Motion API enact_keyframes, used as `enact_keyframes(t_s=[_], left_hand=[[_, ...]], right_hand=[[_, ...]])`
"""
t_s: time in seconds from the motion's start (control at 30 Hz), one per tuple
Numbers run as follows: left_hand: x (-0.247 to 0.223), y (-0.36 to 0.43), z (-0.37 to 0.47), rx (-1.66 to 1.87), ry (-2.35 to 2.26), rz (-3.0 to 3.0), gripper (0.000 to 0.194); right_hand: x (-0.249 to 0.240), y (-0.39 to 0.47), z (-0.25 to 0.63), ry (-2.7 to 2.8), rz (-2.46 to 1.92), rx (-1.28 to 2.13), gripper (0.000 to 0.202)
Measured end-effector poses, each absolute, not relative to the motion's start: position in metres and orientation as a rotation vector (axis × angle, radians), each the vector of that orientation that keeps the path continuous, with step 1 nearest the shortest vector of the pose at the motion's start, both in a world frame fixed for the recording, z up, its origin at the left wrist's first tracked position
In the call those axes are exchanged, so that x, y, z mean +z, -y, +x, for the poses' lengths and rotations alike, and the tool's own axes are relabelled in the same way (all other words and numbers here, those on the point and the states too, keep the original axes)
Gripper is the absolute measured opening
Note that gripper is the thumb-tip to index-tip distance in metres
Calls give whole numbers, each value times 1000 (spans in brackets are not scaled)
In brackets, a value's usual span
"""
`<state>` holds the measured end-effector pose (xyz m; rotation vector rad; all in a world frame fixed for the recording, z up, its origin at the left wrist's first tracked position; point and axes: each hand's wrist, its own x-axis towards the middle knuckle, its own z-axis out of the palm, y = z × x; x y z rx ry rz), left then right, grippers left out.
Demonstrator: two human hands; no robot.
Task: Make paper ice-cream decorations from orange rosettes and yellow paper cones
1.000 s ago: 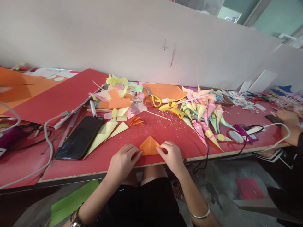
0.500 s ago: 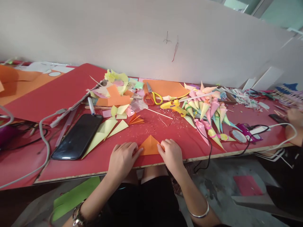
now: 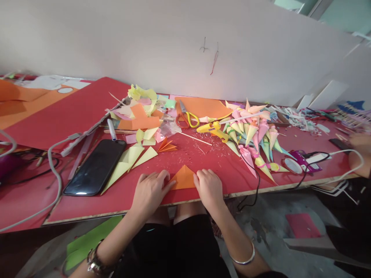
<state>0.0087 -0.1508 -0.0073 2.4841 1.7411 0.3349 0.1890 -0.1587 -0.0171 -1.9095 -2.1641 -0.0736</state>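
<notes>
A folded triangle of orange paper (image 3: 184,179) lies on the red table near its front edge, point facing away from me. My left hand (image 3: 151,189) has its fingers curled, with the thumb and index at the paper's left corner. At the right corner, the curled fingers and thumb of my right hand (image 3: 210,186) press on the paper. Beyond it lie a folded orange paper fan (image 3: 167,146) and pale yellow paper triangles (image 3: 145,157).
A black phone (image 3: 94,168) lies to the left. Orange and yellow scissors (image 3: 185,117) and a yellow glue gun (image 3: 213,130) lie behind; its black cord hangs over the front edge. Several paper cones (image 3: 252,133) are heaped at right. Another person's hand (image 3: 361,148) is far right.
The paper has hardly moved. My hands have shifted only slightly at its two corners. The other person's hand at the far right is blurred by motion.
</notes>
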Motion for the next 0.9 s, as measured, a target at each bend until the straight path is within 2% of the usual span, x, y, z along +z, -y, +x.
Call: enact_keyframes(t_s=[0.1,0.33,0.47,0.63,0.73,0.83,0.9], left_hand=[[-12,147,-3,382,-1636,2537,28],[-7,121,-23,128,-1033,2743,34],[1,102,-26,39,-753,2760,45],[10,87,-25,-25,-627,2740,51],[12,83,-24,-28,-599,2717,52],[11,81,-24,12,-612,2692,53],[10,80,-24,34,-613,2682,52]], right_hand=[[-18,158,189,2162,-1898,-83,22],[-16,146,193,2249,-1869,-97,20],[-15,142,194,2275,-1850,-105,19],[-12,144,192,2253,-1876,-85,17],[-6,149,185,2179,-1879,-56,7],[-2,158,172,2112,-1753,-6,30],[-4,163,161,2136,-1673,56,33]])
